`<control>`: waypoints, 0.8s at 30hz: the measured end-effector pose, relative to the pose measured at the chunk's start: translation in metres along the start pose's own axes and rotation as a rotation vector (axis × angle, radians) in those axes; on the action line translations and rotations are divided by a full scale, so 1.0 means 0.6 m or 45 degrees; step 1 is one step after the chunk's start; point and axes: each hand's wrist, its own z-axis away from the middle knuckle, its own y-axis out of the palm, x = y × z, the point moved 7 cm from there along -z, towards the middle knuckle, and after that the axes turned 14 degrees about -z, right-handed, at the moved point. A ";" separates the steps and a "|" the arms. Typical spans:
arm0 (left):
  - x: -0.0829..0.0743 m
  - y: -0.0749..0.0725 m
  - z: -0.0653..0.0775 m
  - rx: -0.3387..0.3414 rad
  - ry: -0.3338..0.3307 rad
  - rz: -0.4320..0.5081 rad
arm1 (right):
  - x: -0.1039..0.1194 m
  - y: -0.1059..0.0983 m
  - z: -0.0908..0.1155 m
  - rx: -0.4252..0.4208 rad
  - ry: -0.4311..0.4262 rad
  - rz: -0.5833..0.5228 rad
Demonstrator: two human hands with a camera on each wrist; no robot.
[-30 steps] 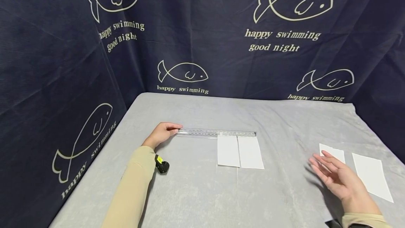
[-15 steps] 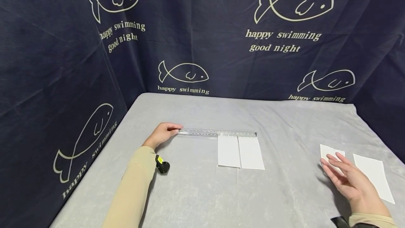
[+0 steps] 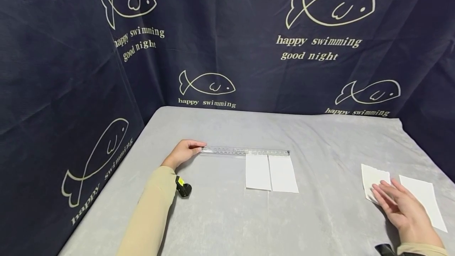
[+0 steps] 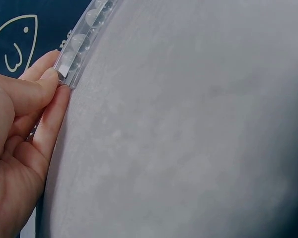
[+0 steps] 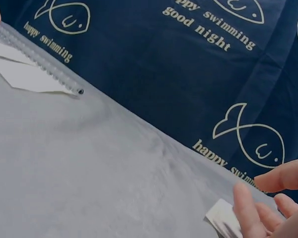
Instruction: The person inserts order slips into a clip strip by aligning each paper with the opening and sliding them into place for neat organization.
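Observation:
My left hand (image 3: 182,153) pinches the left end of a long clear plastic strip (image 3: 227,150), thumb on one side and fingers on the other. Rounded clear bumps run along the strip (image 4: 81,43) in the left wrist view. Two white paper pieces (image 3: 257,171) (image 3: 283,174) lie side by side, their top edges meeting the strip's right half. My right hand (image 3: 408,208), fingers spread and slightly bent, hovers at the right with nothing in it. It partly covers a white paper piece (image 3: 372,179) with an uneven top edge; another paper piece (image 3: 423,194) lies just right of it.
A grey cloth (image 3: 220,216) covers the table. Dark blue curtains (image 3: 249,23) printed with fish close in the back and both sides. A black wrist device (image 3: 183,188) is strapped at the left sleeve.
My right hand has moved right and a little toward me, uncovering more of the paper with the uneven edge. My left hand keeps its hold on the strip.

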 end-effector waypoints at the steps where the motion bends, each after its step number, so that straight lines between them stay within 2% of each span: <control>1: 0.000 0.000 0.000 -0.004 0.005 -0.002 | 0.002 0.000 0.001 0.003 -0.028 0.004; 5: 0.002 -0.001 0.000 -0.015 0.009 -0.001 | 0.014 0.000 0.005 -0.032 -0.176 0.049; 9: 0.003 0.000 0.000 -0.004 0.000 0.011 | 0.027 -0.008 0.012 -0.165 -0.329 0.152; 11: 0.003 -0.001 0.000 -0.002 0.003 0.010 | 0.031 -0.012 0.015 -0.185 -0.364 0.171; 15: 0.004 -0.001 0.000 0.000 0.005 0.008 | 0.032 -0.013 0.017 -0.152 -0.368 0.163; 17: 0.003 -0.001 0.000 0.002 0.003 0.001 | 0.032 -0.014 0.016 -0.180 -0.382 0.166; 24: -0.002 -0.001 0.002 -0.002 0.014 -0.022 | 0.040 -0.014 0.019 -0.463 -0.559 0.317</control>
